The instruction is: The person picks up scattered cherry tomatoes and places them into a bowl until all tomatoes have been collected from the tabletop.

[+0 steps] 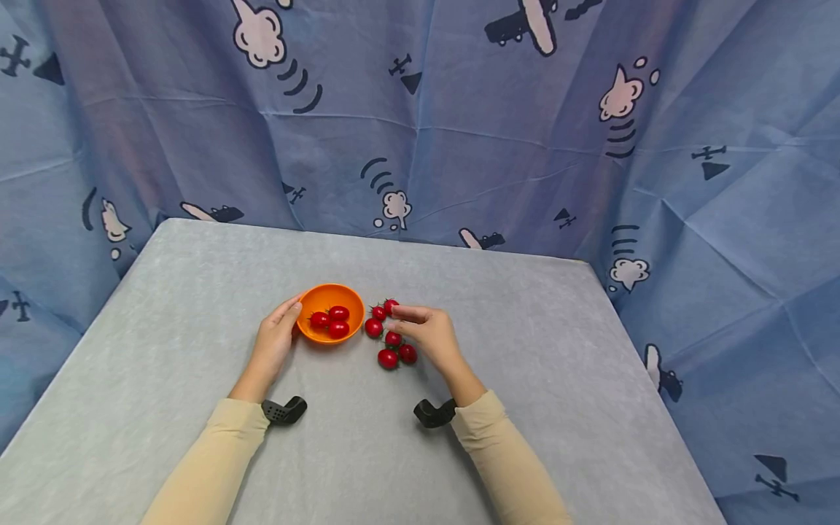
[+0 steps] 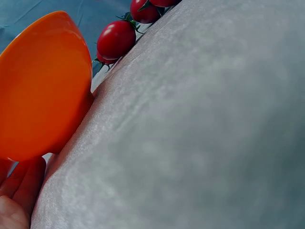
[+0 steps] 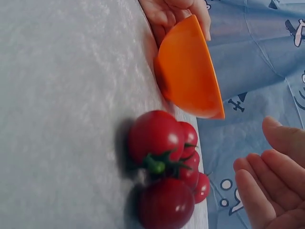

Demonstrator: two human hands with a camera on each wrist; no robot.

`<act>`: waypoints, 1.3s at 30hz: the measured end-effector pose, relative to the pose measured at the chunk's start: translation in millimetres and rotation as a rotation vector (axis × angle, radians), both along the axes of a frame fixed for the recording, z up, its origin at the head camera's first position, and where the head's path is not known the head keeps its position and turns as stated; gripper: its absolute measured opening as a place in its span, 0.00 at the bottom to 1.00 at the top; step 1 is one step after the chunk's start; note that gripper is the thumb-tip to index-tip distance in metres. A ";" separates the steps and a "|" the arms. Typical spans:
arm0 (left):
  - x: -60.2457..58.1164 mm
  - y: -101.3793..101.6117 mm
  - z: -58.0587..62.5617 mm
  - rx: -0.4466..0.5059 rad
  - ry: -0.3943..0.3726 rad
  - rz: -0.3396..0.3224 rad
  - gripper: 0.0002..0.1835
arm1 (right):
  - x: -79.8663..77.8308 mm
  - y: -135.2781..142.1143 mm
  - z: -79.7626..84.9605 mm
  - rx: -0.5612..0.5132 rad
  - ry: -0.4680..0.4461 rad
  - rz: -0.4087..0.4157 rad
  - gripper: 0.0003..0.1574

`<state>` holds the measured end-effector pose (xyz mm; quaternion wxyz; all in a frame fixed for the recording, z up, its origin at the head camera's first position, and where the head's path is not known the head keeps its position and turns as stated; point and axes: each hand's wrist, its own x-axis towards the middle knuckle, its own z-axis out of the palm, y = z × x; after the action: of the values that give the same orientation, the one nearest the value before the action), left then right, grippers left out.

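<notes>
An orange bowl (image 1: 306, 332) stands upright on the table with three small red cherry tomatoes (image 1: 338, 330) in it. My left hand (image 1: 274, 337) grips the bowl's left side, thumb near the rim and fingers along the outer wall. In the right wrist view, the left hand (image 3: 167, 16) shows behind the bowl (image 3: 186, 71). To the bowl's right lie several cherry tomatoes with green stems, among them a near tomato (image 1: 388, 359). Over this group hovers my right hand (image 1: 429, 335), thumb and fingers apart, nothing between them in the right wrist view.
A pale grey cloth covers the table (image 1: 525, 364). Behind it and along the sides hangs a blue curtain (image 1: 459, 175) with printed planes and clouds. Each wrist wears a black device, the left one (image 1: 285, 411) and the right one (image 1: 434, 413).
</notes>
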<state>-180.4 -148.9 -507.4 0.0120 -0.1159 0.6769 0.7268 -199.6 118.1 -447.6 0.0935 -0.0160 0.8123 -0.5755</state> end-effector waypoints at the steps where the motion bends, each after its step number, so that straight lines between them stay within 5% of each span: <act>1: 0.1 0.1 0.3 0.001 0.000 -0.001 0.28 | 0.4 1.9 -0.5 0.004 0.001 -0.004 0.22; 24: -1.5 0.2 -2.5 0.006 -0.004 -0.007 0.28 | 17.9 34.6 -16.6 0.048 -0.043 -0.134 0.19; 39: -1.5 0.4 -1.8 0.000 -0.001 0.002 0.28 | 28.7 40.3 -31.8 0.023 -0.080 -0.130 0.22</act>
<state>-181.9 -148.5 -509.2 0.0116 -0.1169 0.6768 0.7267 -170.8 158.5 -479.4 0.0884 0.0608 0.8138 -0.5712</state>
